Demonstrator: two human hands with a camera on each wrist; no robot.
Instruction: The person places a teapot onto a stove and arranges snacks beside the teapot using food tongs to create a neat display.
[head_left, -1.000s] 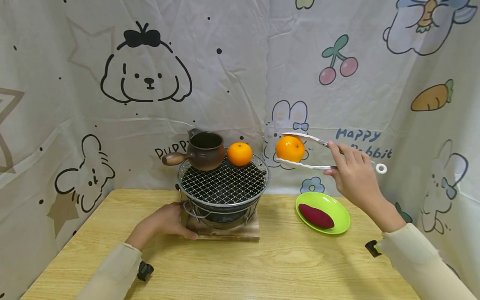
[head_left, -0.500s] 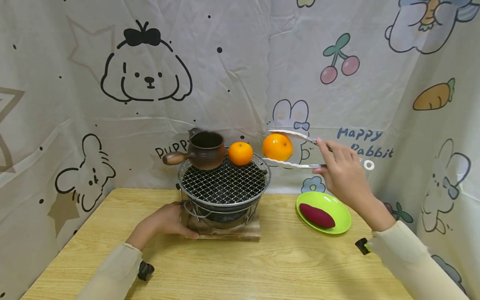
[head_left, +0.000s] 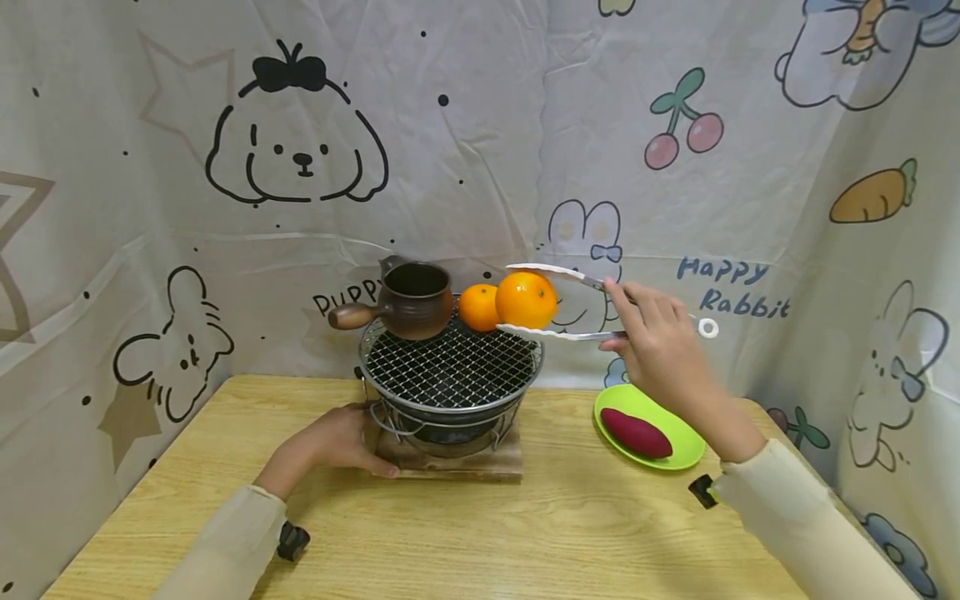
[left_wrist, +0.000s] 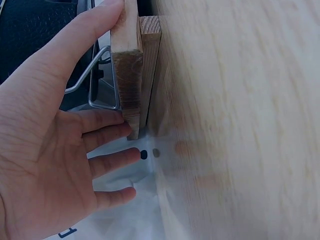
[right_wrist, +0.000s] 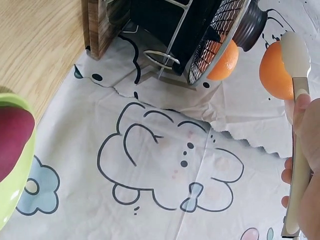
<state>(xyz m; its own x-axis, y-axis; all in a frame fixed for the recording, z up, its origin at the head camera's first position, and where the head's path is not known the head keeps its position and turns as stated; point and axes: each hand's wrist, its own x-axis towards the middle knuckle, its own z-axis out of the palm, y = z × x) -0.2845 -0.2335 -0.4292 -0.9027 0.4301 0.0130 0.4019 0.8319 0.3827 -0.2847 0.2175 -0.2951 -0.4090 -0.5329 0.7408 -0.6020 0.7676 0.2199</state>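
The right hand [head_left: 660, 346] grips a pair of tongs [right_wrist: 300, 185], thumb on one arm and fingers wrapped along the other side, and the white tips pinch an orange [head_left: 527, 300] between them. That orange is up in the air, over the right side of a round grill [head_left: 450, 375]; the right wrist view shows it apart from the grill's mesh and from the second orange [head_left: 476, 307], which sits on the mesh toward the back rim. Just beside that one, at the back left of the grill, stands a brown pot [head_left: 416, 304] with its wooden handle sticking out past the rim. The grill stands on a wooden board [head_left: 457, 467] near the back edge of the table [head_left: 525, 542], left of the middle. The left hand [head_left: 345, 437] rests against the board's left end, fingers spread and nearly straight, with the thumb lying on its front edge. Toward the table's back right corner is a green plate [head_left: 686, 429] with a purple sweet potato [head_left: 636, 433] lying on it. A pale cloth [head_left: 480, 150] printed with cartoon animals hangs behind the table's back edge
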